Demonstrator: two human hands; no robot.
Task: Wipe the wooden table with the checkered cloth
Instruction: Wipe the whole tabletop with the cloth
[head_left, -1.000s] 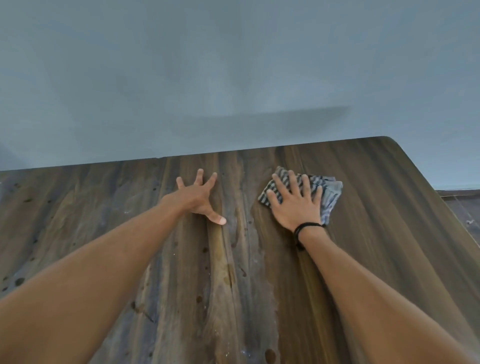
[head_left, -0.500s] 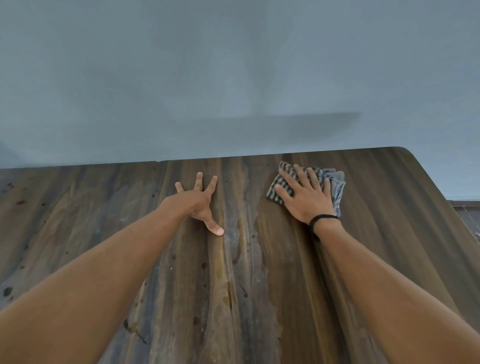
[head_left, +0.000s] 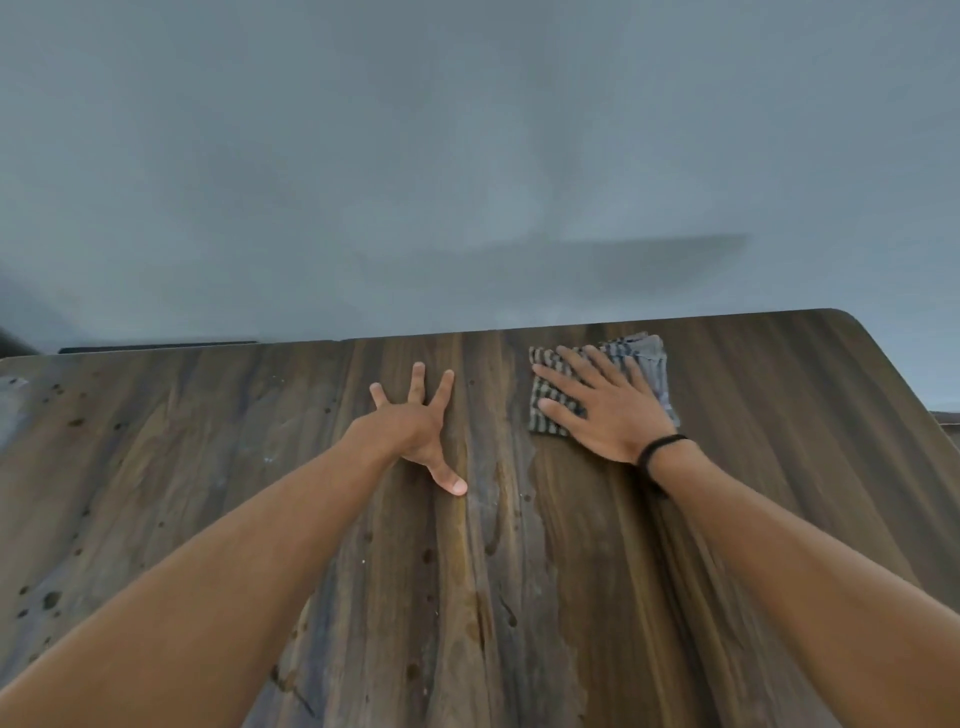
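Head view: over the last second the right hand (head_left: 608, 410) has pushed the checkered cloth (head_left: 551, 385) away from the body. The cloth now lies just short of the worktop's (head_left: 769, 467) far edge, near the rounded far-right corner. The left hand (head_left: 415, 422) has not shifted from its spot near the middle of the far side.

A darker, damp-looking band (head_left: 597, 545) runs back from the cloth toward the near edge, with a ragged border on its left. Reads as the swath just wiped. The outward stroke looks about spent, with little wood left ahead of the cloth. Spots and drips (head_left: 52, 600) remain on the left half, so much of the surface is likely still to do.

Grip, right: wide open, fingers straight and spread, palm flat on the folded cloth, pressing it to the wood. Nothing is curled round it; cloth shows past the fingertips and on both sides of the hand. A black band (head_left: 661, 451) sits on that wrist.

Grip, left: open and holding nothing, fingers splayed, thumb out toward the body, resting on bare wood as a brace.
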